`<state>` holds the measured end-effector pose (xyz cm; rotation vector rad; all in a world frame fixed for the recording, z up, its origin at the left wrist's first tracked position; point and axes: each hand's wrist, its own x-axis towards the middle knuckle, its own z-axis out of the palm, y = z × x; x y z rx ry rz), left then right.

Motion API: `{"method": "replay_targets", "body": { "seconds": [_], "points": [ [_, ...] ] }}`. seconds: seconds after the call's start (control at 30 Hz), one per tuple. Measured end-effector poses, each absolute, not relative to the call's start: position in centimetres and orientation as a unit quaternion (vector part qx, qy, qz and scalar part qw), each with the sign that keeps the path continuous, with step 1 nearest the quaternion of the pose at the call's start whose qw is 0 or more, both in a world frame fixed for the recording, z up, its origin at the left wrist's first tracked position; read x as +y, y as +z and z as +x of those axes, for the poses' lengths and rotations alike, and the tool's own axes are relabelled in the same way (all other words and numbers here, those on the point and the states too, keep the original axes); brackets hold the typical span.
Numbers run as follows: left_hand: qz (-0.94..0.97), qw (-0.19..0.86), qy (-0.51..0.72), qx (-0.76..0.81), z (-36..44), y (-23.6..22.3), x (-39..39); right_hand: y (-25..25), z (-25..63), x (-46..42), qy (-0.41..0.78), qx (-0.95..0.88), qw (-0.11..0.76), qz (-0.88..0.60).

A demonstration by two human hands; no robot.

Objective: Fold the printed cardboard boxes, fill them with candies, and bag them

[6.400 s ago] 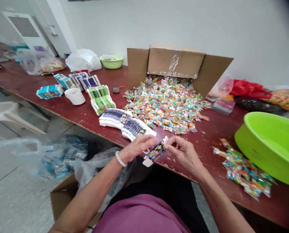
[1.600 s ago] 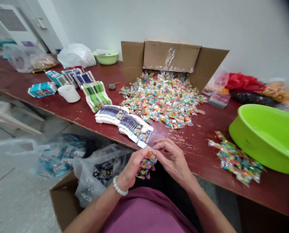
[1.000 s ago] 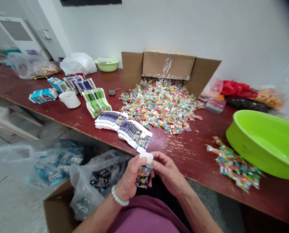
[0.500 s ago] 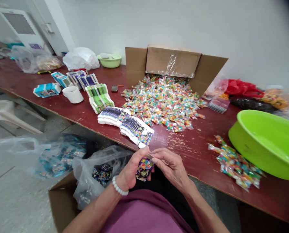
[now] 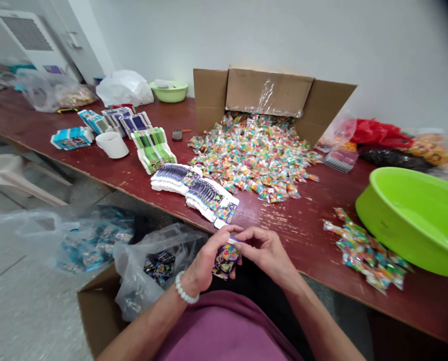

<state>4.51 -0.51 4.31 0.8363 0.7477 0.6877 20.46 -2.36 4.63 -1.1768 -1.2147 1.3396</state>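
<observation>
My left hand (image 5: 208,259), with a white bead bracelet at the wrist, is wrapped round a small dark purple printed candy box (image 5: 226,259) just off the table's front edge. At the box's top end, the fingers of my right hand (image 5: 263,249) pinch the white flap. Just beyond my hands, a fanned row of flattened purple cartons (image 5: 207,194) lies along the table. Behind that row, a big heap of wrapped candies (image 5: 252,155) spills from an open cardboard box (image 5: 267,93). Whether candy is inside the held box, I cannot see.
A green basin (image 5: 408,220) stands at the right beside a small pile of candy packets (image 5: 367,250). Green cartons (image 5: 154,149) and a white cup (image 5: 112,145) stand left. Below the edge, a plastic bag (image 5: 137,281) holds dark boxes. A white chair (image 5: 17,173) is at far left.
The flap at the top of the candy box has been folded down by my right fingers. My left hand still holds the box, which has shifted slightly right.
</observation>
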Motion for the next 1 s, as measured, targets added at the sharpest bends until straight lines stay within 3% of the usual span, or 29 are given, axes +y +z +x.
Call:
{"method": "replay_targets", "body": {
  "seconds": [0.23, 0.5, 0.63, 0.8, 1.0],
  "points": [
    [0.392, 0.782, 0.3, 0.381, 4.4, 4.1, -0.4, 5.2, 20.8, -2.2, 0.613, -0.492, 0.461, -0.413],
    [0.304, 0.799, 0.364, 0.371, 4.4, 3.5, 0.3, 3.3, 19.5, -4.0, 0.27, -0.718, 0.434, -0.472],
    [0.243, 0.783, 0.413, 0.396, 4.5, 2.5, 0.2, 2.1, 17.9, -4.4, 0.145, -0.771, 0.346, -0.515],
    [0.213, 0.755, 0.472, 0.403, 4.2, 0.8, -0.6, 1.2, 16.2, -3.9, 0.067, -0.808, 0.283, -0.513],
    [0.269, 0.701, 0.493, 0.439, 1.4, -1.9, -1.3, -0.7, 13.6, -3.1, 0.12, -0.839, 0.287, -0.447]
  ]
}}
